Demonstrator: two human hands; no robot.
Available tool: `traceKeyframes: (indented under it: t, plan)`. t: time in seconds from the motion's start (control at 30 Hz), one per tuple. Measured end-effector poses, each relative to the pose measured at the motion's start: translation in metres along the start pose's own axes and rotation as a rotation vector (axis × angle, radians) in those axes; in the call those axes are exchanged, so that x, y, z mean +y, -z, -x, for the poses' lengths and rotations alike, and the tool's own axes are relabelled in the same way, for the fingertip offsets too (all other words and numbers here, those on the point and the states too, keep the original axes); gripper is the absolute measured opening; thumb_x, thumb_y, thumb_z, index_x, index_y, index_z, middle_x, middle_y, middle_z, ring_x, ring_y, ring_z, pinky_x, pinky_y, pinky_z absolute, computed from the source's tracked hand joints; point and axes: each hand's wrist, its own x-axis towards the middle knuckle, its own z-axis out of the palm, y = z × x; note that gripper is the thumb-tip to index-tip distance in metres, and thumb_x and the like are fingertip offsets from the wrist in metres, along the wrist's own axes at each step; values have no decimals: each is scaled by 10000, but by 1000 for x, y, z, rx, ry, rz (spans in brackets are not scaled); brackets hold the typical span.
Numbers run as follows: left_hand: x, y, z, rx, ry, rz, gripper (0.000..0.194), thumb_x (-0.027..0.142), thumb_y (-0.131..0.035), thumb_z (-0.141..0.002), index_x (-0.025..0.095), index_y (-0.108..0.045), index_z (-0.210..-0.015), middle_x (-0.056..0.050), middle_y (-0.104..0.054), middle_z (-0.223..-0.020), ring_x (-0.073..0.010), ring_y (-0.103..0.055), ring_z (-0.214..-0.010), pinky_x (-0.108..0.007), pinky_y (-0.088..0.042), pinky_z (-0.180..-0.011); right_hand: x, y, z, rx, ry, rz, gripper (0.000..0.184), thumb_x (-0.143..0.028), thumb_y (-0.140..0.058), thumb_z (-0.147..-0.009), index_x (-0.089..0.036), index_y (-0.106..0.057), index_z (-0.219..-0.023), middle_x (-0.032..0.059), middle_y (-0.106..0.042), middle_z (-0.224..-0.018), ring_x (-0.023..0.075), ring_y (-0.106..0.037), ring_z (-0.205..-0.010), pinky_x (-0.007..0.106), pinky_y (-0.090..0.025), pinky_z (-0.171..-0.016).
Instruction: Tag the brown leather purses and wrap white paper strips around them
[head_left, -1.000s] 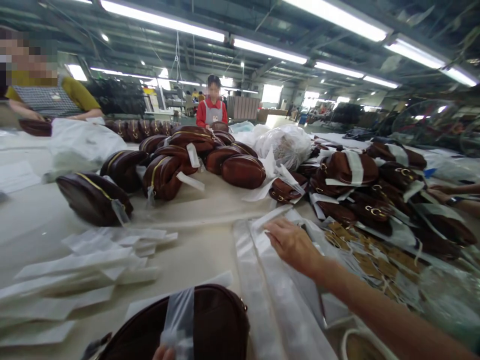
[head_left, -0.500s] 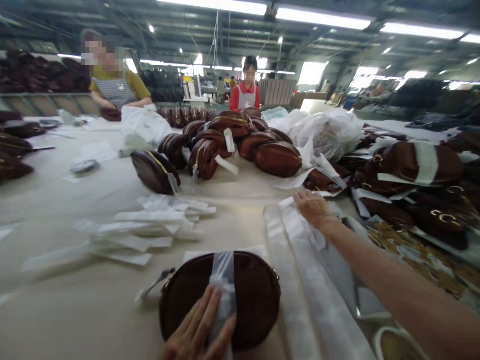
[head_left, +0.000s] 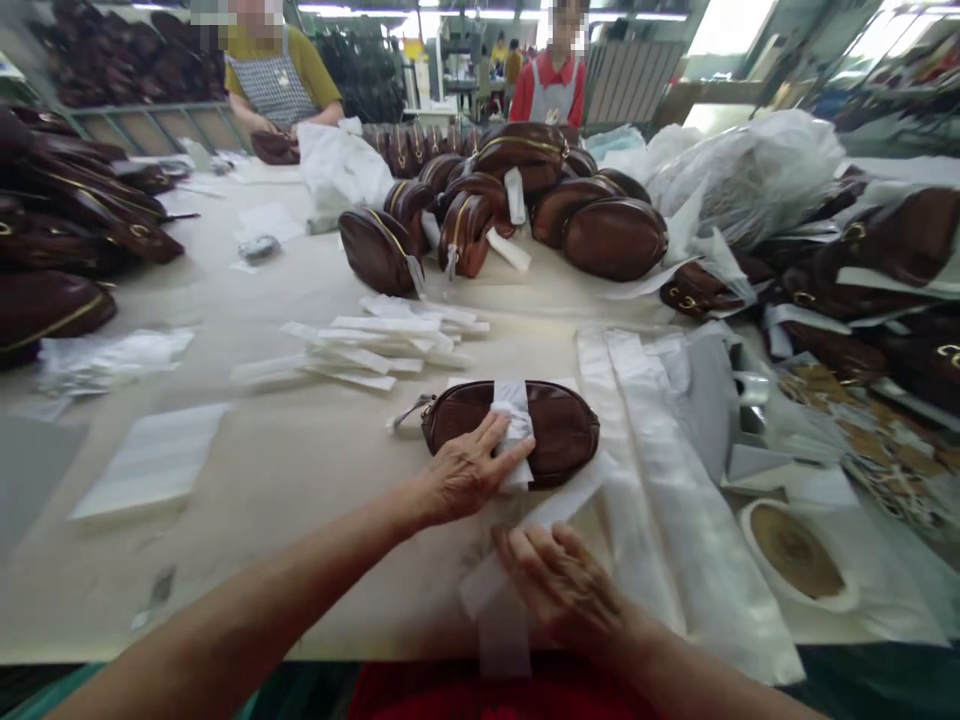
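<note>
A small brown zip pouch point(head_left: 555, 425) lies flat on the beige table point(head_left: 300, 480) near the front edge, with a white strip point(head_left: 514, 410) wrapped over its middle. My left hand point(head_left: 469, 470) rests flat on the pouch, fingers stretched over the strip. My right hand point(head_left: 559, 585) lies just below it at the table's edge, fingers spread on a long white strip point(head_left: 517, 545) that runs from under the pouch toward me. Neither hand grips anything that I can see.
A heap of brown pouches point(head_left: 517, 205) fills the far middle; more lie at right point(head_left: 862, 290) and left point(head_left: 60, 240). Loose white strips point(head_left: 375, 345), long clear strips point(head_left: 652, 470), a tape roll point(head_left: 795, 550) and plastic bags point(head_left: 750, 170) surround me. Two people point(head_left: 274, 75) work across the table.
My right hand drew back from the far clear strips to the table's edge by the pouch. My view tilted down, and the left hand now lies flat on the pouch.
</note>
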Motion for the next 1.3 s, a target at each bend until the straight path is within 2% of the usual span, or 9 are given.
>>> traceKeyframes:
  t: [0.2, 0.33, 0.47, 0.57, 0.73, 0.93, 1.1, 1.17, 1.3]
  plan:
    - [-7, 25, -12, -226, 35, 44, 564, 155, -559, -788, 219, -391, -1323, -182, -429, -1319, -321, -423, -1254, -398, -514, -853, -2, -47, -40, 51, 58, -19, 295, -18, -358, -840, -91, -643, -834, 87, -618, -764, 186, -521, -671, 342, -409, -609]
    - [-9, 36, -16, -279, 40, 90, 544, 191, -560, -806, 247, -396, -1321, -138, -436, -1304, -288, -485, -1196, -367, -524, -836, -1, -63, -47, 91, 161, -37, 296, -34, -348, -856, -122, -623, -790, 87, -612, -764, 199, -539, -731, 344, -406, -619]
    - [-12, 35, -17, -260, 40, 133, 520, 293, -587, -818, 253, -419, -1308, -130, -418, -1326, -289, -459, -1221, -383, -497, -891, -4, -75, -50, 81, 124, -34, 271, -30, -381, -848, -138, -616, -768, 77, -612, -747, 194, -542, -717, 338, -401, -622]
    - [-12, 29, -17, -243, 45, 134, 520, 310, -592, -816, 244, -426, -1304, -154, -411, -1334, -318, -418, -1253, -417, -494, -892, -7, -73, -48, 62, 64, -43, 238, -29, -403, -838, -122, -620, -807, 82, -609, -753, 191, -546, -710, 335, -408, -641]
    - [-8, 22, -16, -252, 65, 129, 522, 244, -573, -807, 213, -421, -1306, -205, -374, -1354, -352, -378, -1277, -446, -489, -887, 5, -50, -28, 42, 38, 5, 294, -18, -373, -855, -90, -623, -992, 108, -644, -885, 190, -562, -801, 339, -426, -728]
    - [-10, 30, -15, -239, 27, 147, 523, 249, -551, -810, 176, -413, -1309, -224, -388, -1333, -358, -354, -1289, -452, -468, -915, 29, -39, -13, 114, -4, 85, 268, -26, -428, -860, -104, -659, -972, 101, -671, -885, 204, -556, -844, 335, -398, -703]
    - [-13, 37, -12, -263, -23, 167, 686, 293, -641, -739, 161, -350, -1346, -236, -349, -1370, -368, -318, -1311, -449, -426, -968, 31, -40, -10, 139, -63, 91, 226, -40, -468, -858, -129, -672, -894, 89, -679, -864, 189, -532, -766, 331, -368, -664]
    - [-12, 33, -10, -246, -41, 140, 713, 304, -660, -727, 149, -342, -1346, -258, -343, -1373, -382, -309, -1313, -451, -426, -964, 31, -39, -9, 141, -92, 91, 218, -41, -471, -858, -130, -668, -880, 87, -677, -840, 183, -525, -747, 329, -369, -660]
    - [-8, 16, -5, -141, -46, 15, 578, 251, -564, -807, 115, -355, -1328, -309, -360, -1357, -396, -348, -1289, -464, -437, -943, 30, -39, -8, 161, -144, 66, 209, -57, -453, -868, -124, -650, -857, 80, -666, -789, 172, -525, -713, 312, -380, -639]
